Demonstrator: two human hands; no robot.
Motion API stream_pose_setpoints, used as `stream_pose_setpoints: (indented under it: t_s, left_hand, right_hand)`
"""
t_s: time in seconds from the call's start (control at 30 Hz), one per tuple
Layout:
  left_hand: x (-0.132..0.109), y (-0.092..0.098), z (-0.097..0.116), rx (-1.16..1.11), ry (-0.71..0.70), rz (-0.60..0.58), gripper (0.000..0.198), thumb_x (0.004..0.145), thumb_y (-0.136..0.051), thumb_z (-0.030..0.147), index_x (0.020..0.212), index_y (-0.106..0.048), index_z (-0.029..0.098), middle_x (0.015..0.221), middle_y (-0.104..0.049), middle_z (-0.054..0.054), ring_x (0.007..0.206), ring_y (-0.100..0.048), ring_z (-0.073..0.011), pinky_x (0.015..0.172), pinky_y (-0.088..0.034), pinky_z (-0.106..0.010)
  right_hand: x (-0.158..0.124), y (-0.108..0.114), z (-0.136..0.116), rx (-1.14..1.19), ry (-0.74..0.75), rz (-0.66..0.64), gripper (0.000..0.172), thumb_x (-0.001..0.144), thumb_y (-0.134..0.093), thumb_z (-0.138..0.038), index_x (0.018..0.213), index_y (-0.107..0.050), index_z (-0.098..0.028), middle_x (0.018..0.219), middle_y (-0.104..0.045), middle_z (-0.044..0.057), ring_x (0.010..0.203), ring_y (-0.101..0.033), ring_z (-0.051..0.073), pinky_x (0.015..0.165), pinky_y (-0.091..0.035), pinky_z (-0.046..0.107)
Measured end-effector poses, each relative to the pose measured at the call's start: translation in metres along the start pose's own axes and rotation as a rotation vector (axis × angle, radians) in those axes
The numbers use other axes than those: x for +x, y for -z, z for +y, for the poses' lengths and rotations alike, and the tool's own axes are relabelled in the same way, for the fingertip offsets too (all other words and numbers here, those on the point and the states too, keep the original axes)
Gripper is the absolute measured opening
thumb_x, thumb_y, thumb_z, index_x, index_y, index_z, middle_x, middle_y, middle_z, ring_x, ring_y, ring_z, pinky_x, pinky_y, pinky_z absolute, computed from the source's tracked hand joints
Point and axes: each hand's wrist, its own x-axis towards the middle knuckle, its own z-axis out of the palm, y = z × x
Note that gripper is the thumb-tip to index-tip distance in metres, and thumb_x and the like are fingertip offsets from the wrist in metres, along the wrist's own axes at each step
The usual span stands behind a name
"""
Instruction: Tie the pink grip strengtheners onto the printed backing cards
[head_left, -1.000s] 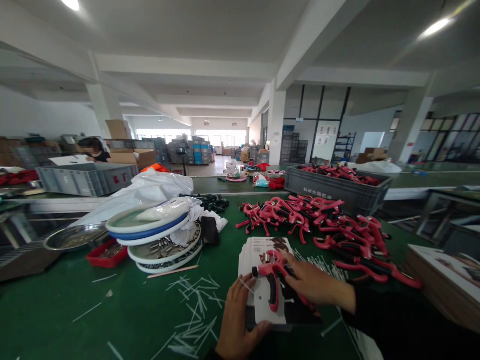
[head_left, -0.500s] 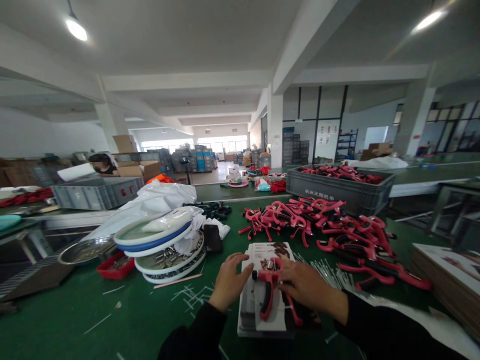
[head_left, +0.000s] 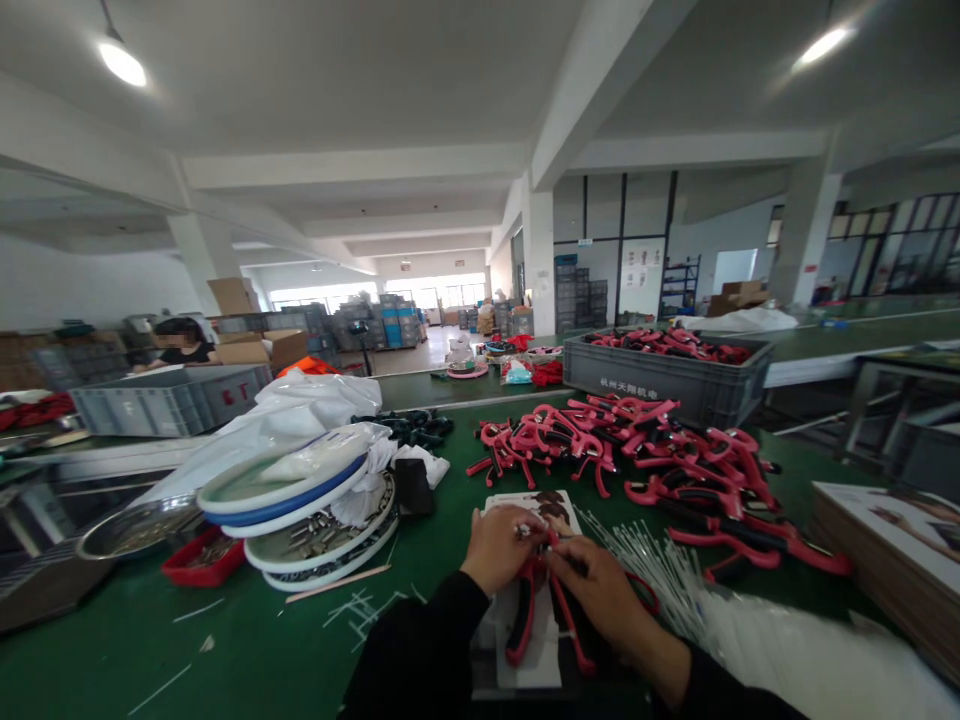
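Observation:
A pair of pink-and-black hand pliers (head_left: 523, 618) lies in front of me, its handles spread towards me. My left hand (head_left: 501, 548) is closed round the left side of its head, with small shiny metal bits by the fingertips. On the other side my right hand (head_left: 606, 590) pinches near the pliers' jaws; whether a thin strip is also between those fingers, I cannot tell. The jaws are mostly hidden by my fingers. Beneath the pliers is a stack of printed cards (head_left: 541, 668). Another pink curved handle (head_left: 646, 592) shows just right of my right hand.
Beyond my hands lies a heap of pink pliers (head_left: 577, 440), with a grey crate (head_left: 637, 385) of more behind. White plastic ties (head_left: 660, 560) fan out at right, beside stacked printed boards (head_left: 885, 560). Left are round trays (head_left: 277, 510), a red tray (head_left: 196, 570) and a metal bowl (head_left: 97, 540).
My left hand, open beside the pliers before, has moved right and closed on their head. My right hand's fingers have drawn in at the jaws. The view has shifted slightly.

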Motion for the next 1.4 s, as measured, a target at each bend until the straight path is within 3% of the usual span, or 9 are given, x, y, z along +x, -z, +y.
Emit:
stream_pose_setpoints:
  t_s: [0.1,0.2,0.33,0.53,0.97,1.17,1.27,1.4]
  left_hand:
    - [-0.008,0.006,0.003,0.004,-0.032,0.016,0.019,0.081,-0.051,0.033,0.081,-0.07,0.03,0.092,-0.071,0.0,0.098,-0.057,-0.0245,0.101,-0.013,-0.06]
    - [-0.013,0.008,0.007,0.017,-0.068,0.02,0.015,0.08,-0.056,0.03,0.081,-0.07,0.032,0.088,-0.071,0.0,0.096,-0.057,-0.0237,0.103,-0.003,-0.061]
    - [-0.018,0.008,0.007,0.066,-0.153,0.045,0.015,0.079,-0.057,0.027,0.085,-0.069,0.032,0.088,-0.071,0.0,0.093,-0.057,-0.023,0.103,0.0,-0.062]
    - [-0.022,0.004,0.003,0.077,-0.206,0.079,0.016,0.081,-0.056,0.024,0.087,-0.068,0.032,0.086,-0.072,0.002,0.089,-0.059,-0.0201,0.104,0.006,-0.06]
    - [-0.021,-0.005,-0.002,-0.056,-0.14,0.046,0.017,0.081,-0.053,0.024,0.084,-0.068,0.03,0.086,-0.071,0.001,0.091,-0.058,-0.0199,0.104,-0.008,-0.054]
    - [-0.024,-0.003,-0.006,-0.121,-0.096,0.011,0.019,0.079,-0.053,0.023,0.092,-0.066,0.028,0.091,-0.071,0.0,0.092,-0.059,-0.0203,0.104,-0.017,-0.051]
    - [-0.026,0.002,-0.008,-0.141,-0.108,-0.02,0.023,0.078,-0.055,0.027,0.099,-0.064,0.028,0.096,-0.07,0.0,0.094,-0.06,-0.0199,0.104,-0.022,-0.047]
    - [-0.026,0.003,-0.006,-0.116,-0.112,0.001,0.014,0.079,-0.053,0.025,0.083,-0.066,0.027,0.088,-0.071,0.001,0.09,-0.06,-0.0193,0.103,-0.02,-0.049]
  right_hand:
    - [0.002,-0.001,0.002,0.016,-0.027,-0.001,0.038,0.083,-0.044,-0.047,0.067,-0.063,-0.018,0.073,-0.063,0.005,0.075,-0.059,0.023,0.071,-0.044,0.032]
    - [0.002,-0.001,0.001,0.024,-0.026,0.002,0.037,0.082,-0.044,-0.047,0.068,-0.063,-0.018,0.073,-0.064,0.005,0.08,-0.059,0.024,0.074,-0.044,0.033]
    - [0.001,-0.001,-0.001,0.032,-0.015,0.014,0.037,0.082,-0.046,-0.049,0.069,-0.064,-0.019,0.077,-0.066,0.007,0.093,-0.058,0.028,0.085,-0.041,0.036]
    - [0.003,-0.001,-0.001,0.048,-0.005,-0.018,0.036,0.082,-0.046,-0.047,0.067,-0.064,-0.019,0.077,-0.068,0.006,0.095,-0.058,0.028,0.09,-0.038,0.038]
    - [0.007,0.002,-0.004,0.075,-0.067,-0.087,0.025,0.076,-0.051,-0.038,0.065,-0.064,-0.019,0.076,-0.069,0.006,0.087,-0.061,0.027,0.082,-0.042,0.037]
    - [0.018,0.002,-0.007,0.087,-0.092,-0.11,0.019,0.07,-0.054,-0.03,0.057,-0.062,-0.018,0.093,-0.069,0.008,0.104,-0.055,0.027,0.092,-0.036,0.037]
    - [0.019,0.0,-0.005,0.088,-0.105,-0.107,0.02,0.071,-0.054,-0.031,0.059,-0.063,-0.017,0.076,-0.069,0.006,0.09,-0.06,0.026,0.084,-0.04,0.036]
    - [0.015,-0.004,-0.001,0.075,-0.093,-0.079,0.02,0.07,-0.056,-0.029,0.055,-0.061,-0.017,0.059,-0.063,0.002,0.07,-0.06,0.022,0.072,-0.043,0.031]
